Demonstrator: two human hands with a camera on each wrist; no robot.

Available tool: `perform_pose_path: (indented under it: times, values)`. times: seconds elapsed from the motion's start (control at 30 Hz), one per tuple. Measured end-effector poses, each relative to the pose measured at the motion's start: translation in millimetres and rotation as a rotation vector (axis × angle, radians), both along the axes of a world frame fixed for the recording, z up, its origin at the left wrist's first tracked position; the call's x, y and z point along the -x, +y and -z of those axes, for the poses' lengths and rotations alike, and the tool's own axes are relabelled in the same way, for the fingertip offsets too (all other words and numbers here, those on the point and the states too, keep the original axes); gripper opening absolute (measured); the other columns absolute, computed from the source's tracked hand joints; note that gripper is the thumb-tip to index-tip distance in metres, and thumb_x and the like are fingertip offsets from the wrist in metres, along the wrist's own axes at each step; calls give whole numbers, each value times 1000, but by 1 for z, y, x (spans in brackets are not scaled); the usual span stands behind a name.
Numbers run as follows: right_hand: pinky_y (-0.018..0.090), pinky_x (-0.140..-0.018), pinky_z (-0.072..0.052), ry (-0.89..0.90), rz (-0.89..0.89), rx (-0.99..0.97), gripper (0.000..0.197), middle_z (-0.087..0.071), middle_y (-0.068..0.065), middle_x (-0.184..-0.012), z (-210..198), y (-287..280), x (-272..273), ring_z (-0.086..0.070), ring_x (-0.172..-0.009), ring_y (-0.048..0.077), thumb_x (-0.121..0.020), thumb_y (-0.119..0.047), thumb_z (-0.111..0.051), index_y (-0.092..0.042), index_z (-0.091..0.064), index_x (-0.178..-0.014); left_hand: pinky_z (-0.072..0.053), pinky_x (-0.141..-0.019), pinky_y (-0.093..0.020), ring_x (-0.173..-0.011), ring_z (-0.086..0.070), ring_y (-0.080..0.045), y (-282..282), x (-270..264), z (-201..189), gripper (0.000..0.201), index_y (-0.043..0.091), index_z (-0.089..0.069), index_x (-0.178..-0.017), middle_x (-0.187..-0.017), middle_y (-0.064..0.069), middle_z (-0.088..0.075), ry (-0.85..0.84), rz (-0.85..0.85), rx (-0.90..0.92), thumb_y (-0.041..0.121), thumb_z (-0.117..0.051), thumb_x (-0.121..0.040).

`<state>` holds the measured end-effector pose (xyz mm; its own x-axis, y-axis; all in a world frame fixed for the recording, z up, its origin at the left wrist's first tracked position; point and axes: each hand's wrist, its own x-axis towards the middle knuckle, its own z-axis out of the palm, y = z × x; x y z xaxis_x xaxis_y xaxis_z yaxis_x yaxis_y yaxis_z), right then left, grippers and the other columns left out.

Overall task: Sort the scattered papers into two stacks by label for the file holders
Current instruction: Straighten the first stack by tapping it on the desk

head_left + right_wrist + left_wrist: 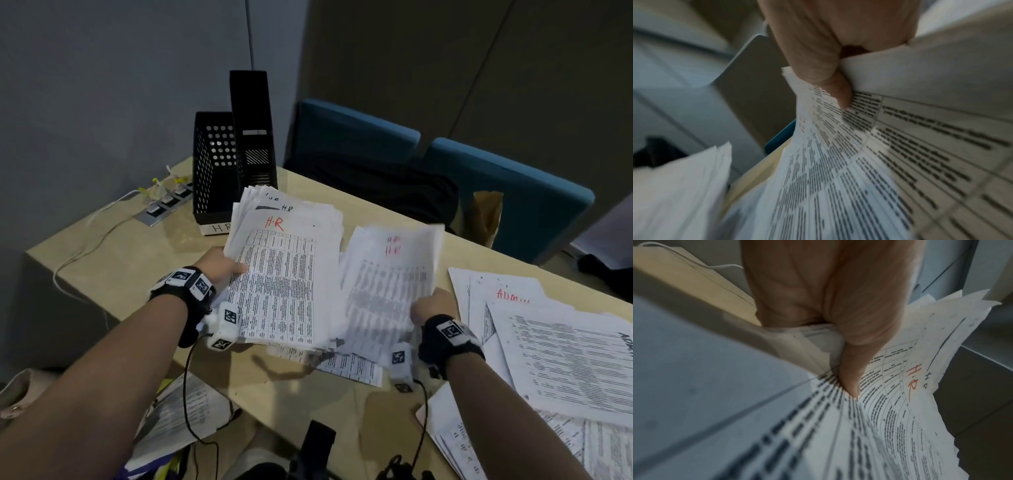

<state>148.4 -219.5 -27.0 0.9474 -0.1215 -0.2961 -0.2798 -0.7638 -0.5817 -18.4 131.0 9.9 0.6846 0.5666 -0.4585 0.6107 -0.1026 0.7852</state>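
My left hand (227, 265) grips the left edge of a thick stack of printed sheets (284, 274) marked "H.R" in red, thumb (851, 369) pressed on the top page (900, 394). Just to its right, my right hand (433, 308) pinches a blurred bundle of sheets (387, 284), also marked in red; the thumb (840, 91) lies on top of these papers (859, 162). A spread pile marked "ADMIN" (555, 342) lies at the right of the desk. Two black file holders (236, 150) stand at the back, the left one labelled "H R".
One loose sheet (352, 368) lies under the held bundles on the tan desk (137, 246). Sockets with white cables (164, 202) sit at the back left. Blue chairs (507, 192) and a brown paper bag (486, 216) stand beyond the far edge. More papers (185, 411) lie below the near edge.
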Motion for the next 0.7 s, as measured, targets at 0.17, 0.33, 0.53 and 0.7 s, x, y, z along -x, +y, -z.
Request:
perform_pose_path:
  times: [0.17, 0.33, 0.53, 0.7]
  values:
    - [35, -67, -47, -291, -80, 10, 22, -67, 14, -84, -47, -10, -12, -59, -74, 33, -87, -3, -46, -9, -66, -94, -46, -96, -41, -105, -61, -33, -3, -9, -20, 29, -2, -60, -117, -122, -18, -63, -52, -29, 29, 7, -65, -90]
    - [31, -70, -42, -647, -10, -70, 31, -61, 0, -91, -85, -10, -13, -54, -82, 27, -87, -3, -45, -21, -62, -104, -51, -85, -42, -98, -62, -35, -19, -23, -29, 36, -1, -56, -123, -118, -20, -64, 33, -3, -25, 13, -65, -92]
    - [32, -76, -48, -863, 131, -285, 39, -62, 8, -109, -116, 9, -14, -55, -92, 23, -87, 5, -37, -16, -56, -113, -48, -54, -31, -65, -57, -22, -45, -37, -5, 34, -4, -55, -118, -81, -9, -58, 220, 98, -99, 13, -66, -90]
    - [33, -76, -41, -362, 103, -326, 25, -62, 23, -105, -92, 25, -19, -58, -92, 35, -90, 1, -38, -3, -58, -105, -53, -72, -34, -74, -61, -25, -51, -45, 14, 36, -2, -60, -114, -84, -9, -64, 220, 147, -91, 16, -72, -85]
